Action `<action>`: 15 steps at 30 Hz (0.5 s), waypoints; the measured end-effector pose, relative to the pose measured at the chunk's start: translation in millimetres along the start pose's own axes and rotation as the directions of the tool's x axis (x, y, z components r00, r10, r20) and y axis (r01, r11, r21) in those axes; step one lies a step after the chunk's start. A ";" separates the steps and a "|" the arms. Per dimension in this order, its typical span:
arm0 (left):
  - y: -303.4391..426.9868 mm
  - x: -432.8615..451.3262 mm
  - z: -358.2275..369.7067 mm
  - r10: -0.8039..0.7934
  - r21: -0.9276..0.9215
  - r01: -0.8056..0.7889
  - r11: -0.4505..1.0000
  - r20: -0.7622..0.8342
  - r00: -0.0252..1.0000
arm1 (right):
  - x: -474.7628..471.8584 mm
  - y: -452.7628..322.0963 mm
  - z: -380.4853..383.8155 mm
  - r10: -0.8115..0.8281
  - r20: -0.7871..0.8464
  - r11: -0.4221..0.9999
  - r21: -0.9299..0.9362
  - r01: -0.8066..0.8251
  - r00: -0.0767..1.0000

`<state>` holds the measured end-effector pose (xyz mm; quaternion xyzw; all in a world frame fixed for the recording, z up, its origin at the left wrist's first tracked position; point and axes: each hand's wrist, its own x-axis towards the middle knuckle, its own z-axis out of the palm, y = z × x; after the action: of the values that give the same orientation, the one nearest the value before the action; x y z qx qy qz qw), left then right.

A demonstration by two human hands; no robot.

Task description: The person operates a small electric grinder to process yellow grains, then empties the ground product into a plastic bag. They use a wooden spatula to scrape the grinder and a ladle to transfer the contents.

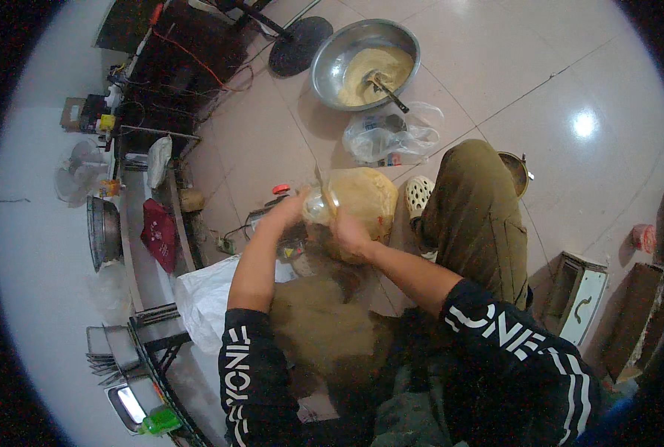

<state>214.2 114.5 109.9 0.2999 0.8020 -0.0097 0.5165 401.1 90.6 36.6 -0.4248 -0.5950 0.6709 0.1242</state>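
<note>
Before me on the floor, a large translucent plastic container [368, 195] with yellowish matter in it lies between my legs, its neck towards the left. My right hand [351, 230] grips it at the near side of the neck. At its mouth is a clear rounded piece [316, 207], and my left hand [294, 208] holds this from the left side. Motion blur hides the fingers of both hands in part. Just beyond my left hand lies a red cap [280, 189].
Ahead stands a steel basin [323, 70] of pale yellow meal with a dark-handled utensil [390, 95]. A clear plastic bag [390, 134] lies nearer. A white woven sack [206, 296] and a shelf rack [181, 223] are left; a wooden box [581, 296] is right. Cables trail at upper left.
</note>
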 end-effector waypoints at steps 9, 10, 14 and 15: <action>6.8 -4.3 1.1 0.221 0.774 -0.121 0.621 -0.024 0.975 | -9.5 0.3 -10.0 -0.092 0.014 0.996 -0.012 0.092 0.996; 4.4 -0.2 0.5 0.190 0.730 -0.097 0.676 -0.046 0.981 | -18.8 -12.2 -20.3 0.021 -0.012 0.995 0.102 -0.019 1.000; 15.8 -1.2 7.6 0.211 0.781 -0.058 0.622 -0.096 0.973 | -5.9 13.8 -19.9 -0.175 -0.008 0.978 -0.113 0.173 0.985; 42.3 -3.4 14.9 0.218 0.819 -0.059 0.571 -0.081 0.973 | 12.9 34.3 -15.2 -0.158 -0.008 0.978 -0.137 0.155 0.987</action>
<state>248.2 142.8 118.3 0.5641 0.7242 -0.3079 0.2499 415.7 100.8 1.2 -0.3903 -0.6698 0.6130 0.1528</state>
